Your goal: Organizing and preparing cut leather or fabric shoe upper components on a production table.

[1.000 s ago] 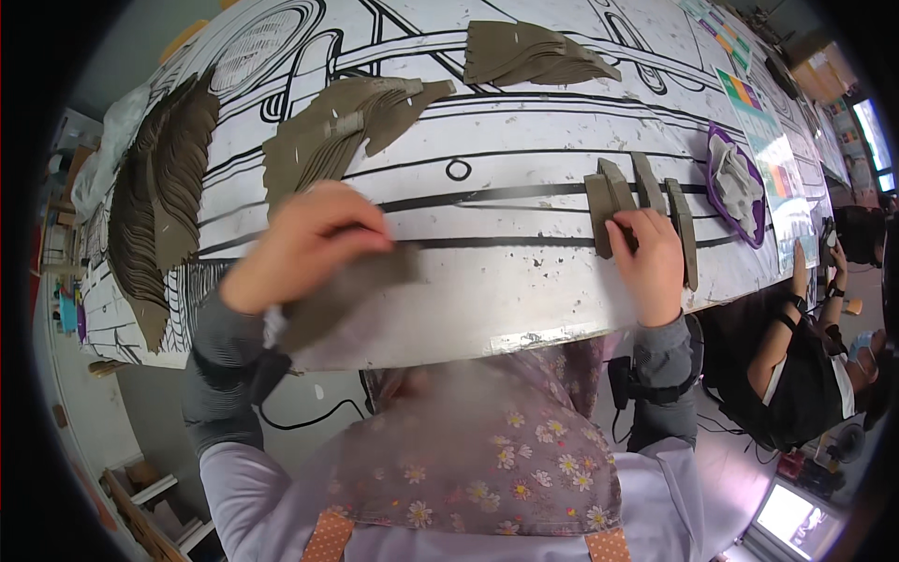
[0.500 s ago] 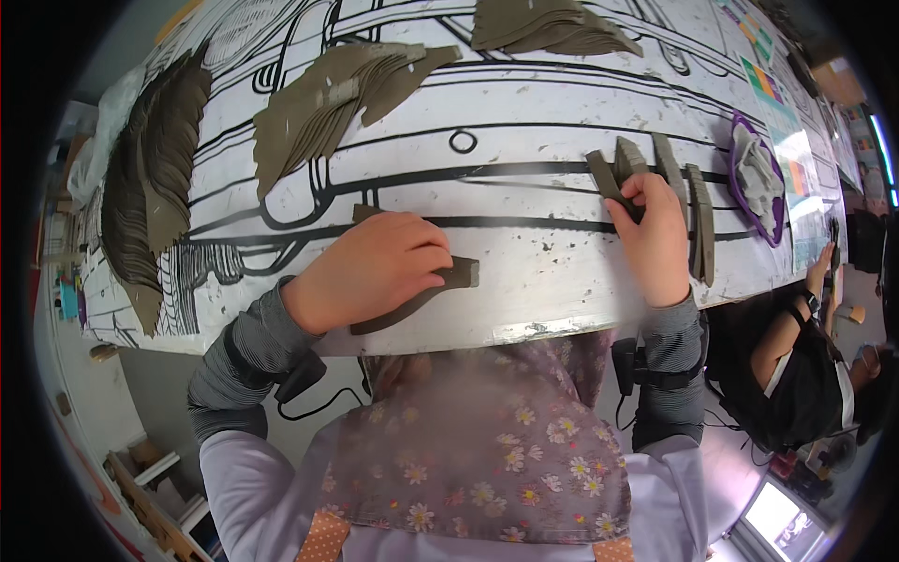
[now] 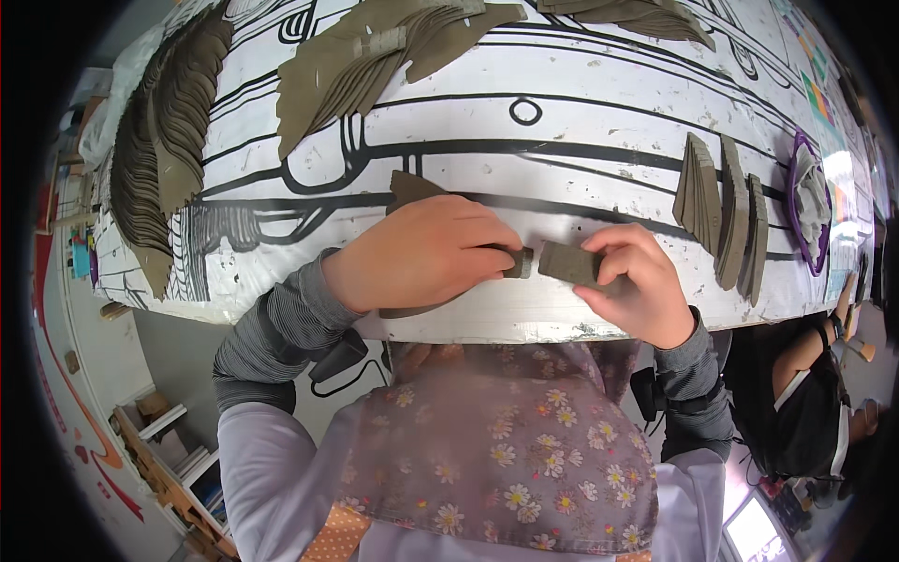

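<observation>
My left hand (image 3: 431,251) is closed over a flat, curved grey-brown clay piece (image 3: 412,187) lying near the table's front edge. Its toothed top and narrow right end show, while the middle is hidden beneath the hand. My right hand (image 3: 639,283) pinches a short grey-brown clay strip (image 3: 566,264) between thumb and fingers. The strip's left end points at the narrow end of the curved piece, a small gap between them. Right of this hand lie a fanned group of clay strips (image 3: 699,187) and two more narrow stacks, one of them a long strip stack (image 3: 731,220).
A long overlapping row of curved clay pieces (image 3: 178,122) runs down the left side. Fanned clay pieces (image 3: 346,80) and another pile (image 3: 646,19) lie at the back. A purple-rimmed holder (image 3: 796,201) with grey cloth sits right. Another person's arm (image 3: 805,351) rests beyond the right table edge.
My right hand has taken a strip away from the group at the right and brought it left, near my left hand. The view has shifted a little. My left hand stays on the curved piece.
</observation>
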Demonstrator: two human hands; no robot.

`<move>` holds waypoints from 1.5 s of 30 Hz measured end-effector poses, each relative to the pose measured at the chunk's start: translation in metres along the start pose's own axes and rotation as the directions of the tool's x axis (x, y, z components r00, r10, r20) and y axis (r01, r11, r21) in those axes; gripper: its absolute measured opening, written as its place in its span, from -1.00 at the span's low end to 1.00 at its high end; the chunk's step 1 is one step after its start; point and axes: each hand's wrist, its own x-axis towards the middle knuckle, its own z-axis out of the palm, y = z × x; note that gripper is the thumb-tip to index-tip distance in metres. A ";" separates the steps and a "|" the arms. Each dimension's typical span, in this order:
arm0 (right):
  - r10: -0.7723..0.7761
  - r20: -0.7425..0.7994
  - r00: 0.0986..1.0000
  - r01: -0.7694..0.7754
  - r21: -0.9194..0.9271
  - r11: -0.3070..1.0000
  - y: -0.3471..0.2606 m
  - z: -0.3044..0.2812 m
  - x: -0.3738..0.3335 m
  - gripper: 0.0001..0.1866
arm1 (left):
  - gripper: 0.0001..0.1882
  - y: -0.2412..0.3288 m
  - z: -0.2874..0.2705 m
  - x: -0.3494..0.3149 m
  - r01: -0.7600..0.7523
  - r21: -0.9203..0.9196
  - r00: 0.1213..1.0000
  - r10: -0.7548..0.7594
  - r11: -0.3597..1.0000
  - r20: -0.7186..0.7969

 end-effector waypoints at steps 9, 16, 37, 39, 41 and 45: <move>-0.138 0.109 0.984 0.162 -0.246 0.956 -0.007 0.007 0.013 -0.70 | -0.83 -0.007 0.002 -0.004 -0.054 0.056 0.998 0.055 0.997 -0.014; -0.136 0.099 0.986 0.158 -0.266 0.951 -0.009 0.008 0.017 -0.75 | -0.82 -0.008 0.004 -0.004 -0.050 0.073 0.999 0.051 0.996 -0.019; -0.125 0.100 0.987 0.149 -0.290 0.945 -0.010 0.009 0.017 -0.75 | -0.78 -0.005 0.004 -0.003 -0.017 0.108 1.000 0.019 0.994 -0.019; -0.128 0.095 0.987 0.151 -0.292 0.944 -0.009 0.009 0.017 -0.75 | -0.77 -0.004 0.004 -0.002 -0.009 0.106 1.000 0.011 0.994 -0.019; -0.125 0.095 0.988 0.148 -0.293 0.945 -0.009 0.010 0.017 -0.74 | -0.77 -0.004 0.004 -0.002 -0.001 0.104 1.000 0.003 0.995 -0.019; -0.132 0.092 0.987 0.154 -0.300 0.941 -0.008 0.010 0.017 -0.74 | -0.78 -0.004 0.004 -0.002 0.002 0.108 1.000 0.000 0.994 -0.019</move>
